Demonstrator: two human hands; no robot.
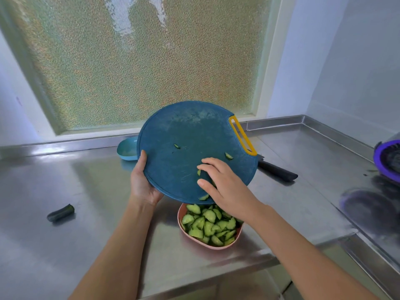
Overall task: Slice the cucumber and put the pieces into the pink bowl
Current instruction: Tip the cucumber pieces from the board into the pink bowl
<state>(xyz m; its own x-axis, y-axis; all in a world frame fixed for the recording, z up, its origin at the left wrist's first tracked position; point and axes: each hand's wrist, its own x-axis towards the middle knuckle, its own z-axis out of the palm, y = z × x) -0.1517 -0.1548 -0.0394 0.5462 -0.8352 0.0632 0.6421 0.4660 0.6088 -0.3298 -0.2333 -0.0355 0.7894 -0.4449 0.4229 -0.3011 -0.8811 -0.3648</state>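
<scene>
The pink bowl sits nearest, heaped with cucumber slices. Just above its far rim the left hand grips the edge of the tilted board, while the right hand, fingers spread and fairly straight, rests on the board over a few pieces. Further up from the bowl, 2 slices cling to the board and may get left behind, or skid past the bowl's rim if swept hard. Behind the bowl to the right lies the knife, which the board could knock.
</scene>
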